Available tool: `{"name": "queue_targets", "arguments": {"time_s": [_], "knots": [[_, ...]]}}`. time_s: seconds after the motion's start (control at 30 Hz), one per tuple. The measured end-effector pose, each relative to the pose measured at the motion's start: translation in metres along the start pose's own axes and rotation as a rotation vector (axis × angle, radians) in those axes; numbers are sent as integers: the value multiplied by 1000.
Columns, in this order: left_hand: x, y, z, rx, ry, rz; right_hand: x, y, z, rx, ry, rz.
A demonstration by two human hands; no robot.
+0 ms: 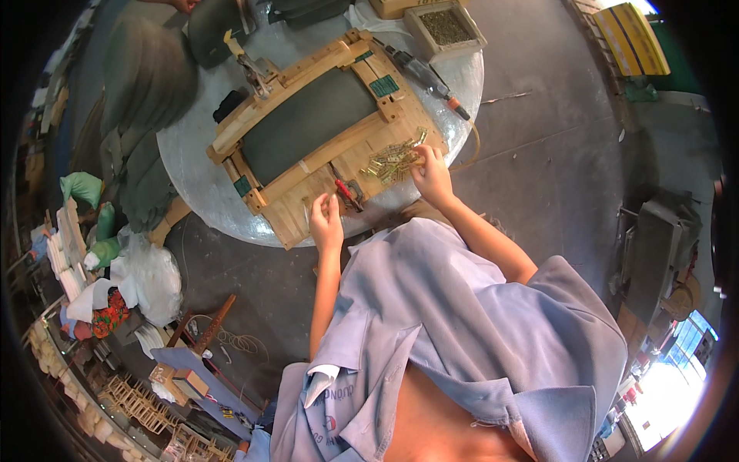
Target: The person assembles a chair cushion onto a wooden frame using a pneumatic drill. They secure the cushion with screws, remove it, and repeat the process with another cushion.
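Note:
A wooden jig [231, 141] on a round table frames a dark grey padded panel [308, 119]. My right hand [433, 177] is at the right edge of a heap of small brass-coloured metal fittings [391, 160]. Its fingertips are pinched together; whatever lies between them is too small to name. By the jig's front edge, my left hand [326, 222] has its fingers curled toward the thumb, and I cannot make out anything in them. Between my hands lies a red-handled toggle clamp [348, 192], nearer the left one.
A power screwdriver [423, 75] with an orange tip lies along the jig's right side. Beyond it sits a box of small metal pieces [446, 29]. A metal clamp [252, 68] rises from the jig's far left. Stacked dark panels [146, 73] stand left of the table [185, 162].

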State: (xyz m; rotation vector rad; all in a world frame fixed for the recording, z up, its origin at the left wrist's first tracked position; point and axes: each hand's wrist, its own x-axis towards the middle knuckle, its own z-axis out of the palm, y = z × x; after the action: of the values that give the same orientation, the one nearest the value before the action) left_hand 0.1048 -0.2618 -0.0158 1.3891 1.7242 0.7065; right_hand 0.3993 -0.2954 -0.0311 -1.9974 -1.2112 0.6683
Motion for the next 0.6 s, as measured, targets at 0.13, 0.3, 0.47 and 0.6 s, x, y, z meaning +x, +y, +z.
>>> {"name": "queue_targets", "arguments": {"time_s": [0.13,0.3,0.47,0.6], "knots": [[9,3,20,64,-59,-1,28,8,-6,-97,35,-47],[15,2,25,150,-144,34,66,27,-15,-137,-25,43],[3,-10,35,310,-84,161,89,38,-20,-185,-153,6],[0,-8,40,352,-69,199,100,43,-17,-270,-172,-14]]}}
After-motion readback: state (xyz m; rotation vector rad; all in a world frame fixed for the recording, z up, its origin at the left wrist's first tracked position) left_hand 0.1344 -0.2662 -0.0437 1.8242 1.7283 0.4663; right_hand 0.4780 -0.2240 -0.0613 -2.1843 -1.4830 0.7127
